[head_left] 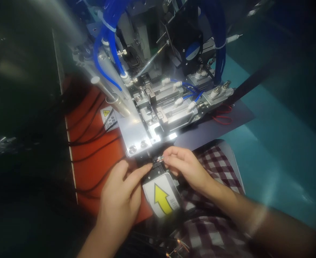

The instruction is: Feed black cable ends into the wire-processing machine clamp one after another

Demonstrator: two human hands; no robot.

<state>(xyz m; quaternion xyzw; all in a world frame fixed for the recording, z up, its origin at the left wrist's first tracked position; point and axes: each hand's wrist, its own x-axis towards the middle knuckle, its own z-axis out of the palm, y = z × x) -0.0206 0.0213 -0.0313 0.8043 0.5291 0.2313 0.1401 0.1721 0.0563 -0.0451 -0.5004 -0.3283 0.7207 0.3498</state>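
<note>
My right hand (186, 166) is closed in a pinch at the front of the machine. Between its fingertips are thin wires (160, 158) with pale and reddish ends, small and partly hidden. These wires lie over a small black fixture (156, 165) below the metal plate. My left hand (121, 200) is on the fixture's left side, one digit stretched out so that its tip touches the black block. Its other fingers are bent and partly hidden, and I see nothing held in them. A white label with a yellow arrow (162, 197) sits just below the fixture.
Above the hands stands a machine with metal cylinders (178, 114), blue air hoses (112, 46) and a bolted plate (132, 132). Black cables (93, 156) cross the orange surface (89, 172) at left. Checkered cloth (214, 233) and copper-ended wires (178, 247) are below.
</note>
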